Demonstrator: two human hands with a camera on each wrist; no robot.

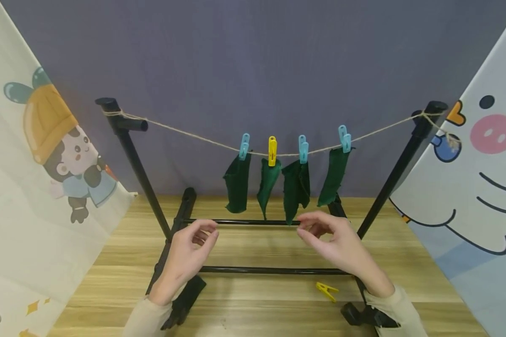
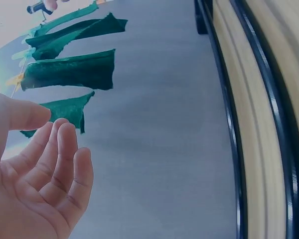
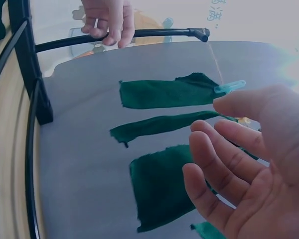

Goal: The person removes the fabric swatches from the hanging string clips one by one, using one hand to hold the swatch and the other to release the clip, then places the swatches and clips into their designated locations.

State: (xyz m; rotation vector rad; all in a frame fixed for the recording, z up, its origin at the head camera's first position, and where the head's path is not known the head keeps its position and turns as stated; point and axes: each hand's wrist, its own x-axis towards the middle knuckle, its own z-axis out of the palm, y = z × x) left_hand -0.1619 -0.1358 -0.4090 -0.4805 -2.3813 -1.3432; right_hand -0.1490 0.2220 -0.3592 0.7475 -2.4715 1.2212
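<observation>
Both hands hover in front of a sagging string [image 1: 206, 139], holding nothing. My left hand [image 1: 187, 255] is at the left of the stand, fingers loosely curved and thumb apart from them. On the other side my right hand [image 1: 341, 241] has a similar loose curve, its fingertips close in front of the hanging cloths. Several dark green cloths [image 1: 237, 185] hang from the string. Three blue clothespins [image 1: 303, 150] and one yellow clothespin [image 1: 272, 150] clip them there. In the right wrist view, the right fingers hide parts of a wide green cloth [image 3: 162, 186].
The string is tied between two upright posts [image 1: 390, 187] of a black tubular stand, with low crossbars [image 1: 274, 270] beneath. Another yellow clothespin [image 1: 326, 291] lies on the wooden table [image 1: 253, 304]. Beside the left wrist lies a dark piece [image 1: 189, 297]. Printed panels flank both sides.
</observation>
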